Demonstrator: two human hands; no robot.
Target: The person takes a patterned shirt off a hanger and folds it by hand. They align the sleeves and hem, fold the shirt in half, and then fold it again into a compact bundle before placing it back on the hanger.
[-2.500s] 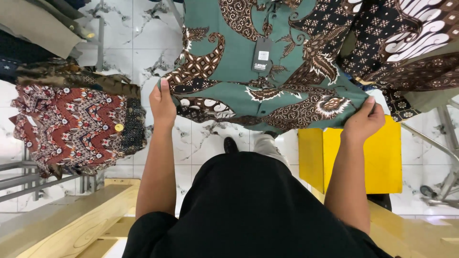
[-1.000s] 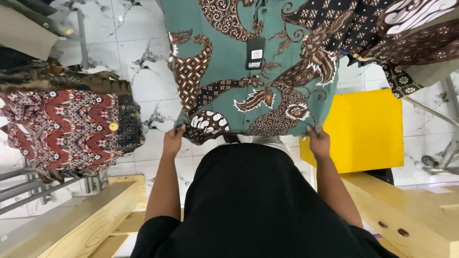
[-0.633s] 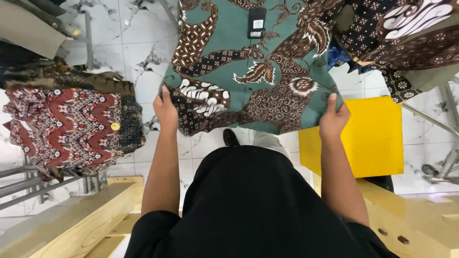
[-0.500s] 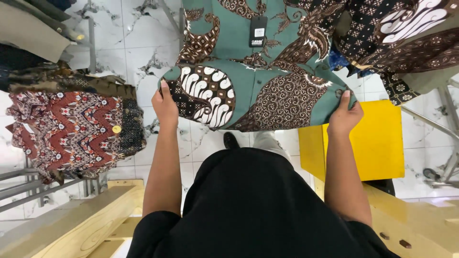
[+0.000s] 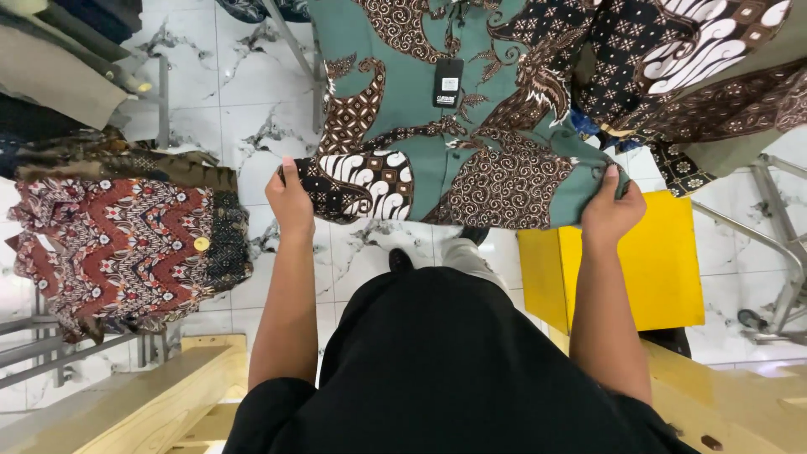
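Green patterned shirt (image 5: 454, 126): your left hand (image 5: 291, 200) and right hand (image 5: 611, 210) are each pinching a bottom corner closed, spreading the fabric flat between them. Black tag (image 5: 448, 82) is hanging above your hands.

A single small rectangular hang tag (image 5: 448, 82) hangs near the top middle of the green batik shirt (image 5: 471, 126). It is black with a pale panel at its centre. No packages, signs or screens show.
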